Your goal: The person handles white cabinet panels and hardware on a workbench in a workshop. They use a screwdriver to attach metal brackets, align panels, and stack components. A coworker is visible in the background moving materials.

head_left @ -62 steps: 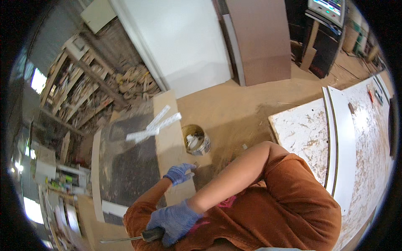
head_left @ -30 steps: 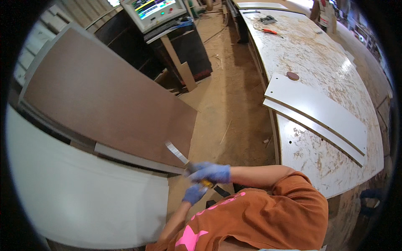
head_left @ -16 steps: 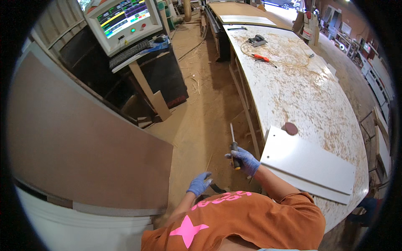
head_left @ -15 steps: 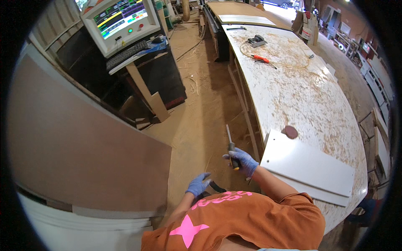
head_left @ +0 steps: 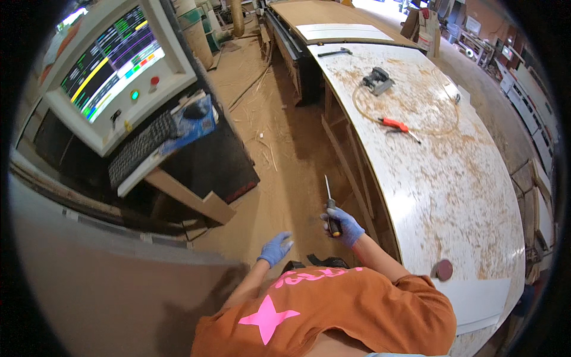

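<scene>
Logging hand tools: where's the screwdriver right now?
In the head view, the screwdriver is a little right of centre, gripped in the person's right hand, shaft pointing up the picture, left of the white worktable.

Screwdriver [head_left: 331, 206] with shiny metal shaft and smooth, plastic-looking handle; matt cloth gloves [head_left: 274, 250]; glossy, dust-roughened tabletop [head_left: 429, 178].

The screwdriver [head_left: 331, 205] now points upward near the centre, no longer lower left; the screen [head_left: 113, 65], formerly upper right, now stands upper left.
</scene>
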